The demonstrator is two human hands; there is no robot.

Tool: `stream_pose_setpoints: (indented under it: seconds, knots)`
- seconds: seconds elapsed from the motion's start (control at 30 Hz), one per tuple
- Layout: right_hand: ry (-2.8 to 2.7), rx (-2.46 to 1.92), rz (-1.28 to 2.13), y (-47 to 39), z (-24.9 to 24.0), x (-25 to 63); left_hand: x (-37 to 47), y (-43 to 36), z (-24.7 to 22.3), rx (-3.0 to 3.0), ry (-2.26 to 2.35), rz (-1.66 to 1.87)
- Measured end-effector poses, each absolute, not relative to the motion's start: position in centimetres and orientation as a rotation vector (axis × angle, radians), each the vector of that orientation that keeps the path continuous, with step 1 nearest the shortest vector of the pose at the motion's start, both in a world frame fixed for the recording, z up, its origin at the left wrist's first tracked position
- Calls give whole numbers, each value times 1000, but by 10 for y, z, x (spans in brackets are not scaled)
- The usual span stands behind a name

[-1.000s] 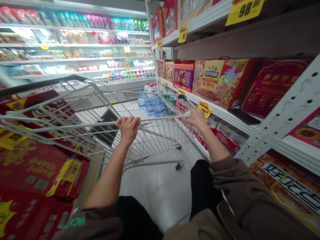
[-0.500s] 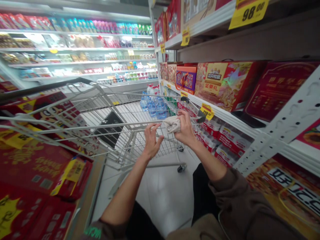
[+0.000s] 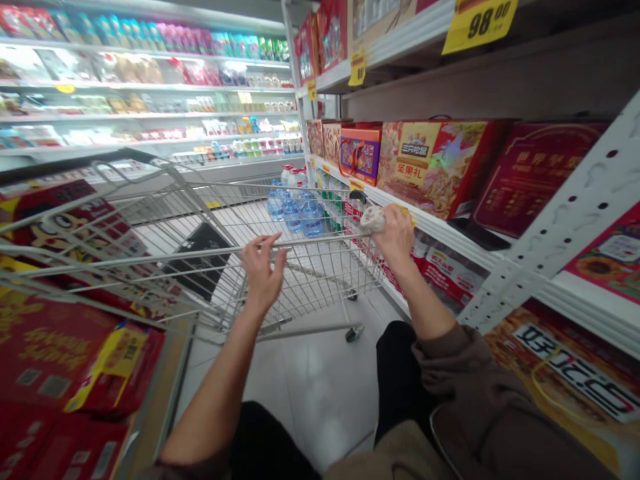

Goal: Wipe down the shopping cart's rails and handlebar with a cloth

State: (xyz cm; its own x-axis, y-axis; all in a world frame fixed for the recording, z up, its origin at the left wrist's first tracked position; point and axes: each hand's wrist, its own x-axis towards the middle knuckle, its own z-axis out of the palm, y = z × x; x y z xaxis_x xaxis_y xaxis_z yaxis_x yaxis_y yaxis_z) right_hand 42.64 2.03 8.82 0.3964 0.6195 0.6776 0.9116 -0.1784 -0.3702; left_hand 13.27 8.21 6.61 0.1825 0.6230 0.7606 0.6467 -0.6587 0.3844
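Observation:
A wire shopping cart [image 3: 320, 280] stands across the aisle in front of me. My right hand [image 3: 397, 240] is closed on a crumpled whitish cloth [image 3: 373, 219] at the right end of the cart's top rail, by its black corner piece [image 3: 358, 196]. My left hand [image 3: 263, 270] is at the near top rail [image 3: 310, 240], its fingers loosely bent and the thumb apart. It holds nothing that I can see. A dark flat panel [image 3: 197, 260] shows through the wire on the left side of the cart.
White shelves to the right carry gift boxes [image 3: 420, 167], with packed bottles below. Large blue-tinted water bottles [image 3: 300, 213] stand on the floor behind the cart. Red boxes [image 3: 55, 340] are stacked at left. A lit refrigerated case [image 3: 150, 87] spans the back.
My right hand has moved the cloth rightward and up to the rail's corner. My left hand has shifted left along the rail, away from the right one. The view has turned slightly right.

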Motion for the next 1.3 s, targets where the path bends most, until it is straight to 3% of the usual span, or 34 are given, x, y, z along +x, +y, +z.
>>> stream_pose_setpoints:
  seconds: [0.2,0.5,0.63,0.8,0.97,1.1,1.2,1.3]
  knots:
    - [-1181,-2110,-555,44,78,419,80,111,84,-2187,-1353,-927]
    - [-1448,-1876,-495,55,84,294,88,110,79,-2072,-1283,-876]
    - [-1442,-1875,-526,49,70,340,74,106,88,-2123,-1218,-804]
    - [-1001,-1997,-536,46,41,424,75,110,88,-2175,-1264,-849]
    - [-751,-2032,-456,71,19,368,99,109,88,-2199,-1331,-970]
    - [-1091,-1926,-471,80,2,300,113,106,89,-2244,-1314,-1029]
    - [-1291,-1856,-505,78,-6,310,115,105,87,-2248,-1303,-1039]
    - [-1118,-1886,-521,75,-5,367,114,104,84,-2223,-1287,-1023]
